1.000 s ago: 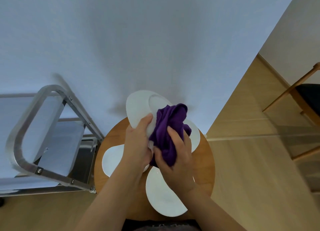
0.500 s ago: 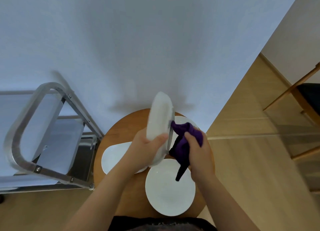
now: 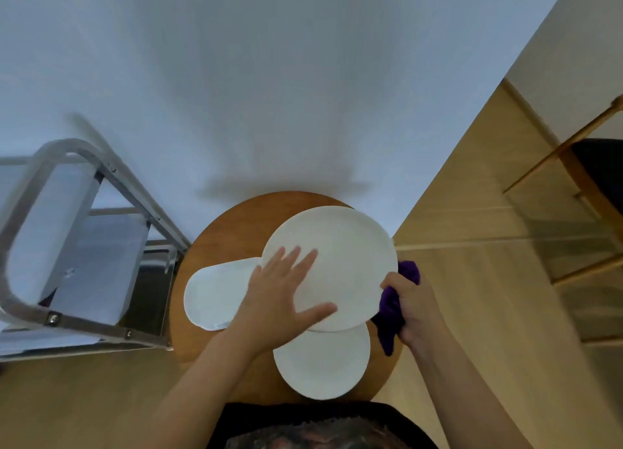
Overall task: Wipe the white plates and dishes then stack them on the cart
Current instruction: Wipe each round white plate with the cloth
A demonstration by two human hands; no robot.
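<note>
— Plate (image 3: 340, 263) position?
— Over the round counter (image 3: 215, 233), my left hand (image 3: 279, 300) spread flat on it, fingers straight.
— Right grip?
— My right hand (image 3: 413, 302) is clamped on the purple cloth (image 3: 391, 310) at the plate's edge.

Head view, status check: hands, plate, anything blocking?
Left hand flat on large white plate. Right hand grips purple cloth at plate's edge. Two plates below; cart unobstructed.

Single view from my head, looking steeply down, close over the round table (image 3: 215, 233); wall ahead.
</note>
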